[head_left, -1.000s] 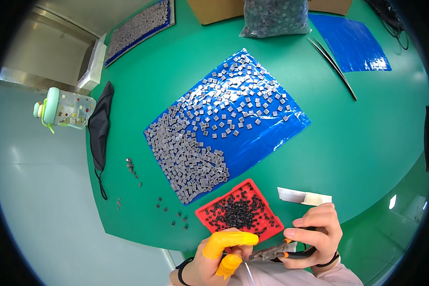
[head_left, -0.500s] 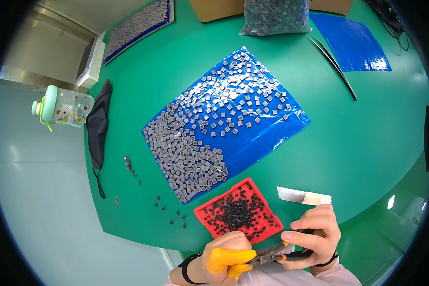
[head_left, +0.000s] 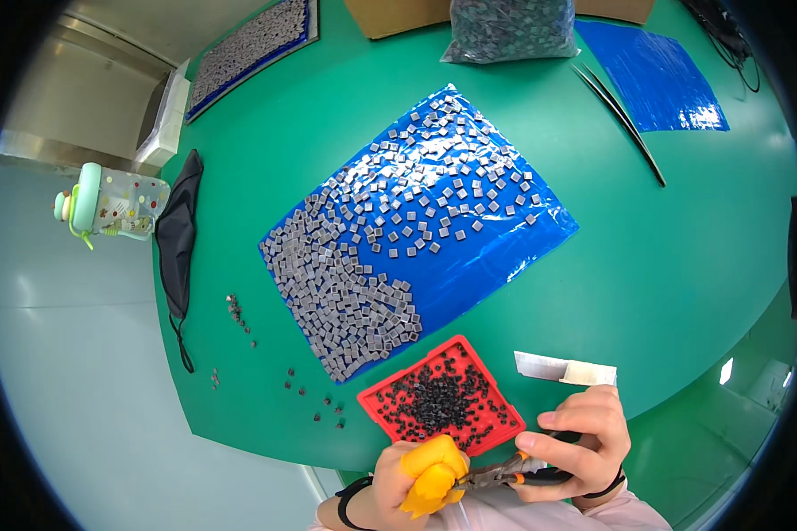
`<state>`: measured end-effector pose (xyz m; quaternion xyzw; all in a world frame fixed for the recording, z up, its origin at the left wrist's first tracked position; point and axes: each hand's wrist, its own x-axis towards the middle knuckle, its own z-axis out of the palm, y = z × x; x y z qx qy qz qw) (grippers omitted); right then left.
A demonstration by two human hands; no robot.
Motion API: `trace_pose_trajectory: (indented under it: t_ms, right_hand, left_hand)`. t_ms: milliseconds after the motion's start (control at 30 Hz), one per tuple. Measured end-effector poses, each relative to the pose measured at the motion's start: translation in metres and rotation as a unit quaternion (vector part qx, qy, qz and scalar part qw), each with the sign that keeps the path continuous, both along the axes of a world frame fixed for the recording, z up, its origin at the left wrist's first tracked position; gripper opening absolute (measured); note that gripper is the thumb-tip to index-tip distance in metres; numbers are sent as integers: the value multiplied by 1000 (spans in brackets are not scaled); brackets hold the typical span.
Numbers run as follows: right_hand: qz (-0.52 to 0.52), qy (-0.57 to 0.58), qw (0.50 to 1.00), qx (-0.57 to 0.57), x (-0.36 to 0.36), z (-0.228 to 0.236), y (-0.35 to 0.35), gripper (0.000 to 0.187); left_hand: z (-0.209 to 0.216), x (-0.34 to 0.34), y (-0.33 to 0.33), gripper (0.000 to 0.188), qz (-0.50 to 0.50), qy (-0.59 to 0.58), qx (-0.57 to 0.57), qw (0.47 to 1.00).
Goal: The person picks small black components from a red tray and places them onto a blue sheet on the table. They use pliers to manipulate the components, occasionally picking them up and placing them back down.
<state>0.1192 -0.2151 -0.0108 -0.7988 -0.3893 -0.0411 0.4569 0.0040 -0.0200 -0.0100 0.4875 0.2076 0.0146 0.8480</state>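
Observation:
At the lower edge, my right hand (head_left: 584, 447) is wrapped round pliers (head_left: 489, 474) with black and orange handles. Their metal jaws meet the fingertips of my left hand (head_left: 398, 487). Yellow covers (head_left: 434, 469) wrap some of the left fingers, which are closed in a pinch; whatever they hold at the jaws is too small and hidden to name. Just beyond both hands lies a red square tray (head_left: 491, 379) with many small black pieces (head_left: 438, 398) heaped at its middle.
Small grey square pieces (head_left: 354, 305) cover much of a blue sheet (head_left: 469, 274). Loose dark bits (head_left: 301, 391) lie to its left. A knife-like blade with a wrapped handle (head_left: 562, 367), tweezers (head_left: 624, 124), a filled plastic bag (head_left: 512, 31), a black mask (head_left: 179, 234) and a bottle (head_left: 119, 203) surround it.
My left hand has turned, so its yellow-covered fingers now point up and sit higher beside the jaws. The right hand still grips the pliers, shifted slightly left and down.

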Motion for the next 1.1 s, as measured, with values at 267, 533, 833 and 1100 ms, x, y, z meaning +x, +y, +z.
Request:
trace_pose_trajectory:
  t_ms: [267,533,833,1100]
  right_hand:
    - [-12,17,1000,-5,-2,-1,-1,48]
    - [-26,47,998,17,0,2,-1,51]
    - [-12,61,998,10,2,2,-1,49]
    - [-9,54,998,7,2,2,0,49]
  left_hand:
    - [-11,19,30,26,-237,-93,74,964]
    - [9,29,-7,20,23,-138,183,973]
    - [19,28,9,11,-31,-74,292,953]
    - [30,31,13,18,-77,-51,405,910]
